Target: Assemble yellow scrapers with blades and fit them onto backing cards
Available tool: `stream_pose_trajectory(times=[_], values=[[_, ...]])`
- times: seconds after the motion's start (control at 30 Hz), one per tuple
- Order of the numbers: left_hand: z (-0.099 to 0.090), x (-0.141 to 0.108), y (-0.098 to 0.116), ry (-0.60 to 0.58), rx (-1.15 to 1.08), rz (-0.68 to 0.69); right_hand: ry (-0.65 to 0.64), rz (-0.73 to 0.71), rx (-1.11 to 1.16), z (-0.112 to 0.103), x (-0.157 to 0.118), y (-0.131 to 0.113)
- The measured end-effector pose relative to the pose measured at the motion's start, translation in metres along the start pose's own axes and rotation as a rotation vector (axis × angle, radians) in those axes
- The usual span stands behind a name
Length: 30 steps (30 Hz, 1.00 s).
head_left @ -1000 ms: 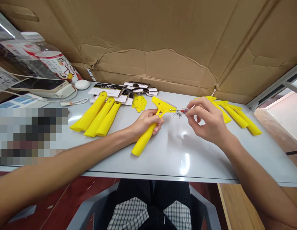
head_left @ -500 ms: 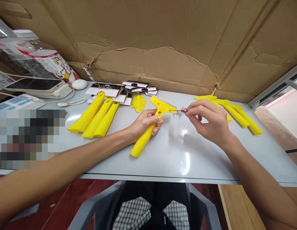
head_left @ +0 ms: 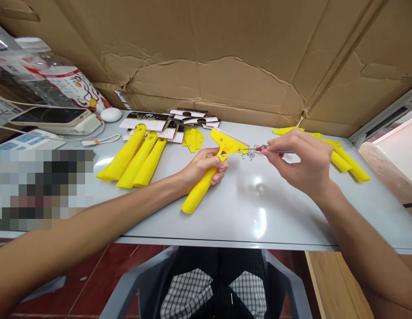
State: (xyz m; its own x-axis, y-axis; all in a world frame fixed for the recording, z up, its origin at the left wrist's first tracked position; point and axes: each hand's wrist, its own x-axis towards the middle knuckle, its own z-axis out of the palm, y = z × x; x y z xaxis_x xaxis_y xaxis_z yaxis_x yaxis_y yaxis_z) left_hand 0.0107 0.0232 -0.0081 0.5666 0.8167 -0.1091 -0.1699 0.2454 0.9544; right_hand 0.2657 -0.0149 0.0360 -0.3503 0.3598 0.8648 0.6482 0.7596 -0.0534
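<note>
My left hand is closed around the neck of a yellow scraper, whose wide head points away from me with a thin blade along its far edge. Between the fingertips of my right hand is a screwdriver with a reddish handle. Its thin shaft reaches left to a screw at the right side of the scraper head. Small loose screws lie on the table just past the head, partly hidden by it.
Yellow handles lie at left beside packaging cards and yellow plates. More yellow scraper parts lie at right. A phone, cable and bottle stand far left. Cardboard walls the table's back.
My right hand has shifted a little right and its grip has moved back, so more of the screwdriver handle shows. The left hand still holds the scraper.
</note>
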Motion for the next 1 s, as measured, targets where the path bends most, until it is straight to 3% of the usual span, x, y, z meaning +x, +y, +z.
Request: stream_pose_trajectory(times=[0.17,0.4,0.57,0.77,1.0], values=[[0.005,-0.001,0.003,0.056,-0.001,-0.004,-0.117,-0.009,-0.018,-0.002,0.001,0.001],[0.007,-0.002,0.004,0.095,0.070,0.009,-0.343,0.101,0.079,-0.015,0.005,0.006],[0.009,-0.002,0.007,0.087,0.045,-0.002,-0.350,0.101,0.120,-0.013,0.004,0.005],[0.008,-0.002,0.007,0.078,0.023,-0.007,-0.467,0.129,0.223,-0.010,0.001,0.003],[0.004,0.000,0.004,0.063,-0.084,-0.005,-0.381,0.169,0.198,-0.010,0.003,0.009]])
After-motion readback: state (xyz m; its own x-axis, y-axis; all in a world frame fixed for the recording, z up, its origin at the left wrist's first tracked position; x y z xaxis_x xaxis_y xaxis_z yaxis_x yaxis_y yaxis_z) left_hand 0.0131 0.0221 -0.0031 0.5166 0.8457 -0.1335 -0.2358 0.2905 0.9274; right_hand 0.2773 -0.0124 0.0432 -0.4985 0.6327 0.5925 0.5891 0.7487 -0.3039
